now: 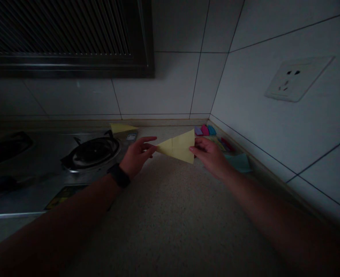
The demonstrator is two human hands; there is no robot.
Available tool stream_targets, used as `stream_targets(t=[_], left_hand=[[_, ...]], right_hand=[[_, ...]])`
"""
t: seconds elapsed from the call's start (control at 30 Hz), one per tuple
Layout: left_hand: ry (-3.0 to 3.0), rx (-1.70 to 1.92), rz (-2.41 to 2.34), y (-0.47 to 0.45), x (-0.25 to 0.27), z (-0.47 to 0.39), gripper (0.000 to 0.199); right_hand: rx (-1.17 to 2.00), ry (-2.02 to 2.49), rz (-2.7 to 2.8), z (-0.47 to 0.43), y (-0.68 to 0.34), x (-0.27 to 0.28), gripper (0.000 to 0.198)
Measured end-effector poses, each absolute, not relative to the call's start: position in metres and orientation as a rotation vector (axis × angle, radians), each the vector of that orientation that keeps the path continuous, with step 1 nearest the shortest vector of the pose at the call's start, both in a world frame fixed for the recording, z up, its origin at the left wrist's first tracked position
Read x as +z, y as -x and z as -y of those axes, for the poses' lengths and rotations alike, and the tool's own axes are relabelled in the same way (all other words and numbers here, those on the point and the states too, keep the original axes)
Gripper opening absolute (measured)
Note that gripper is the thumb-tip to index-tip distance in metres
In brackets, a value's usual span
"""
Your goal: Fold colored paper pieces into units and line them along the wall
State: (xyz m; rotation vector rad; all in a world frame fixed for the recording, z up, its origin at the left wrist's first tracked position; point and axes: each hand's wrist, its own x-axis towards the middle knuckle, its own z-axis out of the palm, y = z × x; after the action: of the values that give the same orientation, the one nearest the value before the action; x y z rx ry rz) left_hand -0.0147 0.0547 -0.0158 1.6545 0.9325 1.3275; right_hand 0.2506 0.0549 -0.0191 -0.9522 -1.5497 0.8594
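Note:
A folded piece of yellow paper point(177, 147) is held above the countertop, its narrow tip to the left and its wide end to the right. Crease lines show across it. My left hand point(138, 154), with a dark band on the wrist, pinches the narrow tip between thumb and fingers while the index finger stretches out above. At the wide end, my right hand point(208, 152) grips the edge, thumb on the near face and the other fingers behind. The paper hides part of the counter behind it.
To the left is a gas stove with a burner point(93, 154); another yellow folded paper point(122, 127) lies at its back edge. Small purple, pink and blue pieces point(204, 130) sit in the corner. Pale blue paper point(240, 163) lies by the right wall, below a socket point(299, 79).

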Motion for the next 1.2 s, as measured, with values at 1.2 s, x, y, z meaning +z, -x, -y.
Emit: stream_targets(t=[1.2], left_hand=[[-1.419, 1.189, -0.845, 0.0122, -0.0176, -0.0537, 0.018]], right_hand=[[0.855, 0.932, 1.548, -0.0487, -0.251, -0.0159, 0.021]])
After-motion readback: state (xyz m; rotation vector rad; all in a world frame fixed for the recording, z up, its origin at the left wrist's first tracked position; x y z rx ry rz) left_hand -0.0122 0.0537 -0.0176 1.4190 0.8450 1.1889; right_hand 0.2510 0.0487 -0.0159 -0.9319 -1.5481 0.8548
